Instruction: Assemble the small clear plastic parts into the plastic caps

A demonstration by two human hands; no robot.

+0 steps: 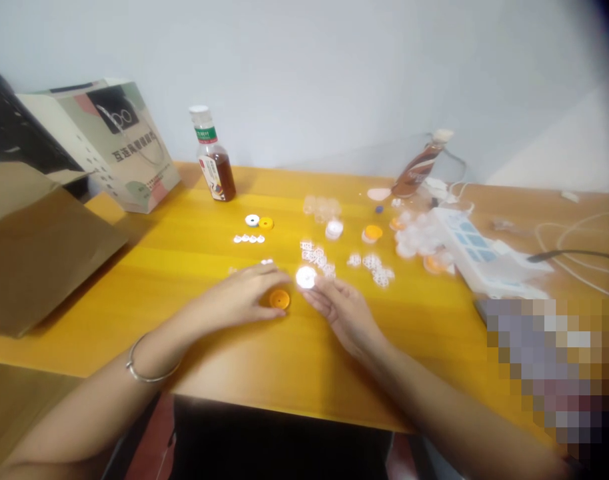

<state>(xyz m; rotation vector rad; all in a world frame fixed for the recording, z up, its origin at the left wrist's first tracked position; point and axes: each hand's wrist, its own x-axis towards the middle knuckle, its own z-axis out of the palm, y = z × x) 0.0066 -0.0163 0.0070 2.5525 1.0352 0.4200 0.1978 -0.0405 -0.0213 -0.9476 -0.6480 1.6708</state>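
Note:
My right hand [342, 310] pinches a shiny white round piece [306, 277] between thumb and fingers, just above the table. Beside it, my left hand [252, 293] curves with thumb and fingers apart around an orange round piece [279, 300] that has a small hole in its middle. The thumb lies close along the orange piece's lower edge; whether it touches cannot be made out. Small white patterned pieces [314, 253] lie beyond my hands, with more patterned pieces [379, 270] to the right. A row of little white pieces [249, 239] sits farther left.
White [252, 220] and yellow [266, 223] discs lie together at the back. Past my right hand are a white round piece [334, 230], an orange-topped one [372, 233] and a translucent pile [412, 233]. Two bottles [217, 170] [419, 167], a power strip [464, 243], a paper bag [129, 147] and a cardboard box [49, 260] surround them.

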